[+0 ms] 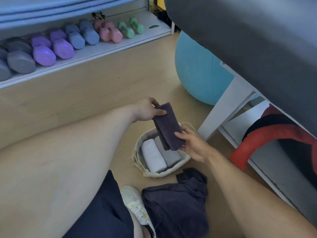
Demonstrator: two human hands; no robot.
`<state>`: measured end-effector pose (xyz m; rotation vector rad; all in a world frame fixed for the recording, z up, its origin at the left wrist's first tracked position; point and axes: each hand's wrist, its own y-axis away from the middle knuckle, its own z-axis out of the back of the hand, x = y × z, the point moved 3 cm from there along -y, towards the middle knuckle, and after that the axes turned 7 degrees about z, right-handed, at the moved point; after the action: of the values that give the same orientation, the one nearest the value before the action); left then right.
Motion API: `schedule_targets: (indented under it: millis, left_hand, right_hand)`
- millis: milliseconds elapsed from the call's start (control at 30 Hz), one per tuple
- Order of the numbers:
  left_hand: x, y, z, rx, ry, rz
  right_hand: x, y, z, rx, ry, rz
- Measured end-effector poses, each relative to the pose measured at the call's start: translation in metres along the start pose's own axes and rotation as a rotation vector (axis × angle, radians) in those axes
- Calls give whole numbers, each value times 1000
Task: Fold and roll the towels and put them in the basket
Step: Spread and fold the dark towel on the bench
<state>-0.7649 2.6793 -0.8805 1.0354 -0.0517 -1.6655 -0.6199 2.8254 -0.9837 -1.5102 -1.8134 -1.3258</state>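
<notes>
While held above the basket: dark purple towel, folded into a narrow strip, not yet rolled, hanging aslant in the air.
Left hand: pinching the strip's upper end, thumb on top, fingers curled behind.
Right hand: cupping the lower end, fingers wrapped beneath the cloth.
Basket: pale woven, on the wooden floor directly under the strip.
Already inside: white rolled towel touching grey rolled towel, side by side.
Waiting on floor: crumpled dark towel, just beside a white sneaker.
Step, judged: folding finished, rolling about to begin.
Next move, judged: rolling tightly from one end, then tucking into the free gap beside the grey roll.
</notes>
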Motion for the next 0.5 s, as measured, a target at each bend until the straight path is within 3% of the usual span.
schedule_targets:
  millis: [167, 267, 367, 433, 500]
  left_hand:
    - [-1, -2, -4, -2, 99, 36]
    - [-9, -1, -11, 73, 93, 10]
    - [-17, 1, -18, 142, 93, 5]
    - [-19, 2, -17, 131, 107, 27]
    - [-18, 5, -12, 82, 117, 66]
  right_hand:
    - [12, -1, -9, -87, 397, 149]
    - [22, -5, -20, -87, 357, 191]
    - [22, -6, -14, 12, 174, 72]
    - [17, -3, -10, 107, 73, -21]
    - [11, -5, -4, 70, 87, -47]
